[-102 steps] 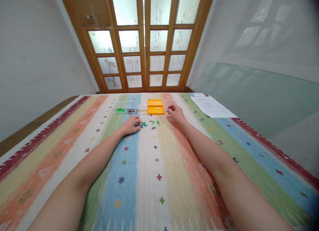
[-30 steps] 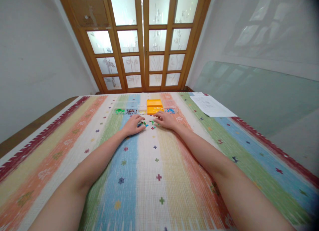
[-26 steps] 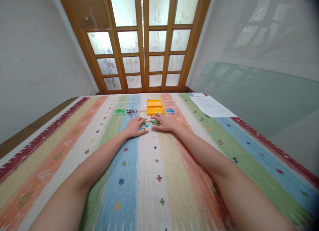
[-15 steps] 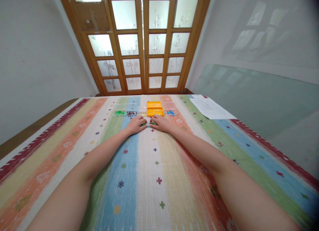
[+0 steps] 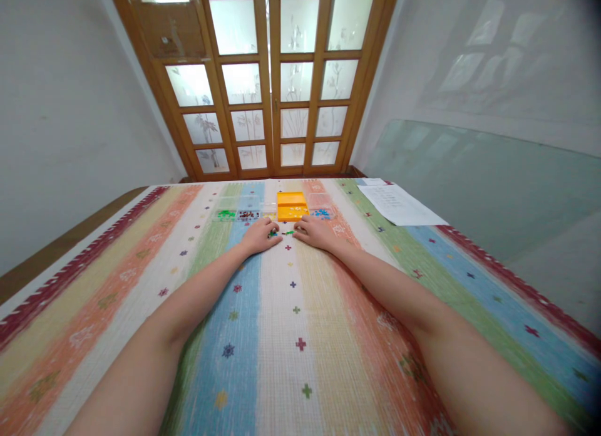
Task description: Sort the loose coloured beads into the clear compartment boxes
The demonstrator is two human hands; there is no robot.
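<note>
My left hand (image 5: 261, 235) rests on the striped cloth with its fingers curled round small green and blue bead-like pieces (image 5: 273, 233). Facing it across a narrow gap, my right hand (image 5: 315, 232) pinches the end of a short row of small green bead-like pieces (image 5: 290, 233). A tiny dark piece lies between the two sets of fingertips. Whether a thread joins the pieces is too small to tell. Just beyond my hands stands an open orange box (image 5: 292, 198) with small white pieces in its front half.
Clear plastic boxes flank the orange one, holding green pieces (image 5: 226, 215), dark red pieces (image 5: 248, 215) and blue pieces (image 5: 321, 214). Printed paper (image 5: 399, 205) lies at the table's far right. Wooden doors (image 5: 272, 85) stand behind the striped tablecloth (image 5: 277, 336).
My hands have drawn slightly apart, the right one moving a little to the right. More of the green pieces between them now shows.
</note>
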